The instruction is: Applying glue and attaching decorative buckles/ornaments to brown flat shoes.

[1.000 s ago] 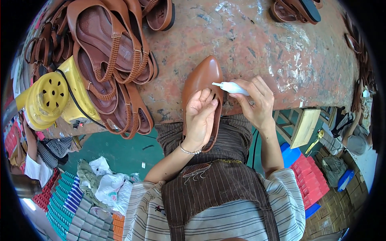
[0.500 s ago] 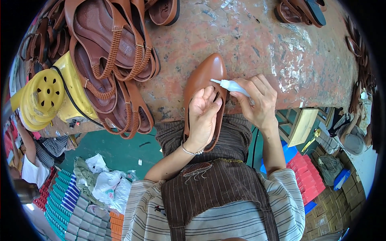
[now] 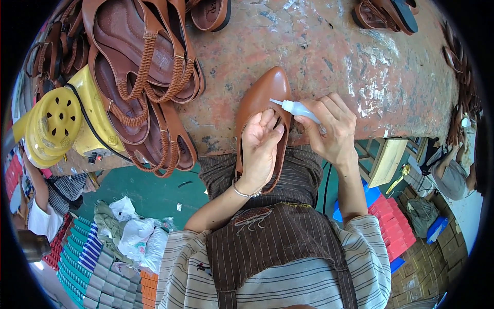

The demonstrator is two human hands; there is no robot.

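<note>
Lying palm up over the opening of a glossy brown, pointed-toe leather shoe [image 3: 265,88], the left hand [image 3: 259,152] has its fingers bent together near the throat edge, thumb folded toward them; whether they clamp the leather, I cannot tell. The forearm slants in from below, a pale beaded bracelet [image 3: 244,193] at the wrist. The right hand [image 3: 333,131], wrist raised and knuckles outward, has its fingers clamped on a small white squeeze bottle [image 3: 299,110], its thin nozzle pointing left, over the shoe's upper. The shoe lies toe-away at the near edge of a worn, reddish-brown table [image 3: 319,62] (scuffed with pale, flaking patches), its heel end above the lap. Brown leather slingback shoes [image 3: 154,56] with ruched straps are piled at left, beside a yellow machine [image 3: 56,123] with a slotted round cap. Below spreads a green floor [image 3: 172,198], with white plastic bags [image 3: 141,239] at left and a red stack [image 3: 388,224] at right.
</note>
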